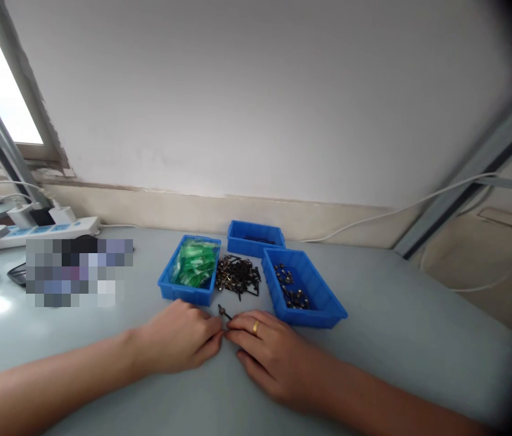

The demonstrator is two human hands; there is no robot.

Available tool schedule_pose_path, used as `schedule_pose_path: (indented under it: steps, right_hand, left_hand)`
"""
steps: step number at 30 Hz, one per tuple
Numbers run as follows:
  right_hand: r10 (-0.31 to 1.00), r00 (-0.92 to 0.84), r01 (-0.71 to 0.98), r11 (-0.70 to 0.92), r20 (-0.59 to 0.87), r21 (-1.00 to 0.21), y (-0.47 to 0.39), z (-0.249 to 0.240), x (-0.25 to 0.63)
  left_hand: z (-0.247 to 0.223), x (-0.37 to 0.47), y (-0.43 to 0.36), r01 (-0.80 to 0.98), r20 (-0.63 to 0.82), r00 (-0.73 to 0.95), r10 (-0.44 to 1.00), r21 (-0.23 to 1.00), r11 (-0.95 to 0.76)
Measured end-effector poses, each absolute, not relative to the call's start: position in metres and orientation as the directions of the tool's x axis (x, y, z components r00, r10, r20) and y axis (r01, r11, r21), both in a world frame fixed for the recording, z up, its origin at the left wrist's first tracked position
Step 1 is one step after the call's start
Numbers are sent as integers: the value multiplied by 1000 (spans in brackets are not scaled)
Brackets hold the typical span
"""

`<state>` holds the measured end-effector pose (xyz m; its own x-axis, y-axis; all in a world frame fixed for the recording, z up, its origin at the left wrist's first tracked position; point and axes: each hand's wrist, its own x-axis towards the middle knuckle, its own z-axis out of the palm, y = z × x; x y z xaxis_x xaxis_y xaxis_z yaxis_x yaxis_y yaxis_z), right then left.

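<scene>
My right hand [270,351], with a gold ring on one finger, pinches a small dark screw-like piece [224,312]. One end of that piece sticks out past the fingertips, up and to the left. My left hand [187,336] is closed just to the left, its fingertips meeting those of the right hand. What the left fingers hold, if anything, is hidden. Just beyond the hands lies a loose pile of dark, thin screw-like pieces [240,275], some with brassy parts.
A blue bin [186,295] of green plastic packets stands left of the pile. Right of it, another blue bin [324,297] holds small metal parts; a third bin [252,245] is behind. A power strip [74,228] with plugs lies far left. A white cable [374,216] runs along the wall.
</scene>
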<state>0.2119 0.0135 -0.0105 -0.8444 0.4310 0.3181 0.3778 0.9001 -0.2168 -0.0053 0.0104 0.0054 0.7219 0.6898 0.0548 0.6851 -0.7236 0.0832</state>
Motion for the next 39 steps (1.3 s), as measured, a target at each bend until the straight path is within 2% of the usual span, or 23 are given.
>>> schedule_pose_path:
  steps: [39]
  right_hand:
    - [419, -843, 367, 907, 337, -208, 14, -12, 212]
  left_hand:
    - [4, -6, 11, 687, 46, 723, 690, 60, -724]
